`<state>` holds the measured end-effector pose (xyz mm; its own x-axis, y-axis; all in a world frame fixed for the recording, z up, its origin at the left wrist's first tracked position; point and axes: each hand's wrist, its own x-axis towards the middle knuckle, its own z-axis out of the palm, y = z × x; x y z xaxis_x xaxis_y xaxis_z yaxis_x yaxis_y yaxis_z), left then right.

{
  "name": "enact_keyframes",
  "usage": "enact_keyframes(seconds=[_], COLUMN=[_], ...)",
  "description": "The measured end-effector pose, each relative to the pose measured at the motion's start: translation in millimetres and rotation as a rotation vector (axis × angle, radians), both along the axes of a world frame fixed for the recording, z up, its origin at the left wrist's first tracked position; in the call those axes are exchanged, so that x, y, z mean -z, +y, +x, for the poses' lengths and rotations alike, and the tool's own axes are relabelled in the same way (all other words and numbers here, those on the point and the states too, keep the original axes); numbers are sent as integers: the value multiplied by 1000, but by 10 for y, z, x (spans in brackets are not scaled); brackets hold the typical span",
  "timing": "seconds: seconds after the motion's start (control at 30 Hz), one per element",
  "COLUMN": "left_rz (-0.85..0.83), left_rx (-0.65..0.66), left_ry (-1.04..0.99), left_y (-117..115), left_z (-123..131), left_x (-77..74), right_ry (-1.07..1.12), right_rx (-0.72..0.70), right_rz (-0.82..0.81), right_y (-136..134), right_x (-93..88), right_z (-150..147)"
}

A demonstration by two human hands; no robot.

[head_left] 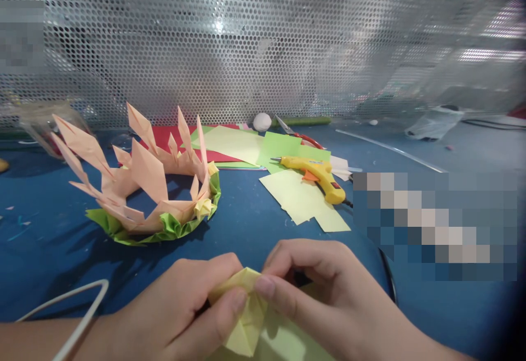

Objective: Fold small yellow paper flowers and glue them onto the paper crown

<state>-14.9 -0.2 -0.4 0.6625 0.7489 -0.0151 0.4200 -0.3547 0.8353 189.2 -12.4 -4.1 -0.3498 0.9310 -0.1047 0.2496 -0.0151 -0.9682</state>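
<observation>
Near the bottom of the view, a small folded piece of pale yellow paper [249, 322] is pinched between both hands. My left hand [193, 301] is closed on its left side, thumb lying across the front. On the upper right edge, my right hand [324, 301] pinches the same paper between thumb and fingers. Under the hands lies a pale yellow-green sheet [287, 342], partly hidden. Beyond them to the left stands a peach paper crown [150, 172] with tall pointed folds, crumpled green paper [172, 228] round its base and small yellow paper flowers [203, 207].
A yellow glue gun [318, 172] rests on yellow and green paper sheets [283, 185]. Behind are red-handled scissors [306, 139], a white ball [262, 122] and red paper [164, 136]. A white cable [82, 328] loops at lower left. A perforated metal panel [246, 49] stands behind.
</observation>
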Motion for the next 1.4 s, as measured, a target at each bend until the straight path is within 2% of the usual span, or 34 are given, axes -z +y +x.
enact_keyframes(seconds=[0.13,0.3,0.43,0.53,0.77,1.0,1.2,1.4], left_rz=[-18,-21,-33,-84,-344,-414,-436,-583], left_rx=[6,51,79,23,-49,-226,-297,-318], left_ry=[6,76,40,-2,-130,-246,-270,-215], left_y=[8,10,12,16,-31,18,70,56], left_z=[-3,12,23,13,12,68,108,124], left_x=[-7,-41,-34,-16,22,9,-34,-74], right_ry=[59,82,88,144,343,514,314,201], right_rx=[-13,-14,-5,-9,43,37,24,59], right_rz=[-30,24,37,-19,-179,-169,-127,-178], right_y=[0,-3,-18,-39,-32,-1,14,-6], right_x=[-11,37,74,64,12,120,100,53], right_z=[-24,-22,-24,-33,-18,15,-20,-49])
